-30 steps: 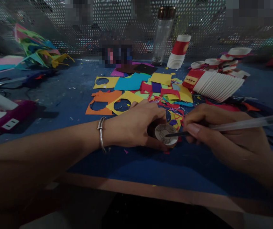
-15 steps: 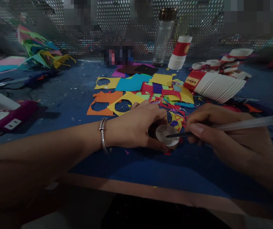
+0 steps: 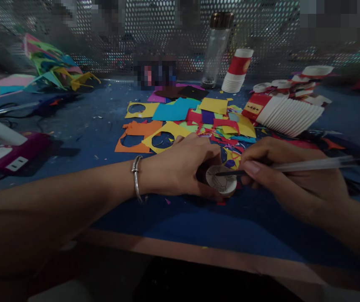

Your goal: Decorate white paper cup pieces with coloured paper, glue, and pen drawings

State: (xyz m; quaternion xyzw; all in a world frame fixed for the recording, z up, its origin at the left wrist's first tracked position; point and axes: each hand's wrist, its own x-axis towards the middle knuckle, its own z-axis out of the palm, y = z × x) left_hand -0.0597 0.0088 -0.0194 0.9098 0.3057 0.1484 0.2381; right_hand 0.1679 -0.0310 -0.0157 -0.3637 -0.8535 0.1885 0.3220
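My left hand (image 3: pixel 180 167) is closed around a small white paper cup (image 3: pixel 221 181) lying on its side on the blue table, its round base turned toward me. That base carries dark pen lines. My right hand (image 3: pixel 290 176) pinches a clear-barrelled pen (image 3: pixel 306 165), and the dark tip rests on the upper part of the cup's base. A metal bangle (image 3: pixel 136 178) sits on my left wrist.
Coloured paper squares and offcuts (image 3: pixel 180 115) litter the table behind my hands. A lying stack of red-and-white cups (image 3: pixel 283 113), an upright stack (image 3: pixel 238 69) and a clear bottle (image 3: pixel 214 50) stand further back. A purple device (image 3: pixel 10 153) lies left; a perforated metal screen (image 3: pixel 277 37) closes the back.
The pen tip has moved from the lower middle of the cup's base up to its upper part. My right hand shifted slightly left and up. The left hand kept its grip.
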